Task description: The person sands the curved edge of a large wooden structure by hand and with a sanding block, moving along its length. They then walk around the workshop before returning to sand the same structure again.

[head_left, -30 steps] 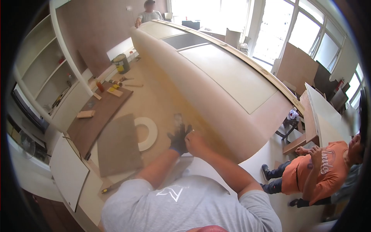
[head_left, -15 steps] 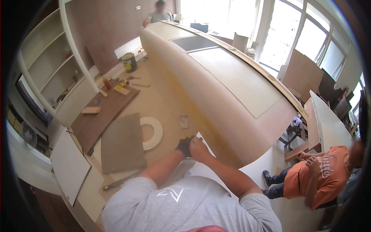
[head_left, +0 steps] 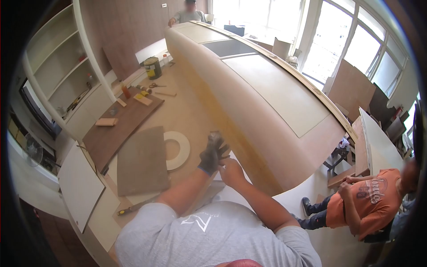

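My left hand [head_left: 212, 154] wears a dark grey work glove and is raised above the brown board surface, its fingers spread. Close against its palm side is my bare right hand [head_left: 232, 172], fingers bent together in a pinch beside the glove. What they pinch, if anything, is too small to make out. Beyond both hands runs a large curved panel [head_left: 262, 120] with a yellowish stained lower edge. A pale ring [head_left: 183, 151] and a dark rectangular sheet [head_left: 143, 162] lie to the left of the gloved hand.
Farther back stand a can [head_left: 152, 69], scissors [head_left: 155, 85] and an orange bottle [head_left: 125, 91]. A yellow-handled tool [head_left: 126, 211] lies near my left arm. One person in orange [head_left: 371, 200] stands at right; another person [head_left: 189, 17] is at the panel's far end.
My gloved left hand has lifted and its fingers have opened out from a bunched shape. My right hand has shifted slightly toward the glove's lower side. The person in orange has lowered a hand.
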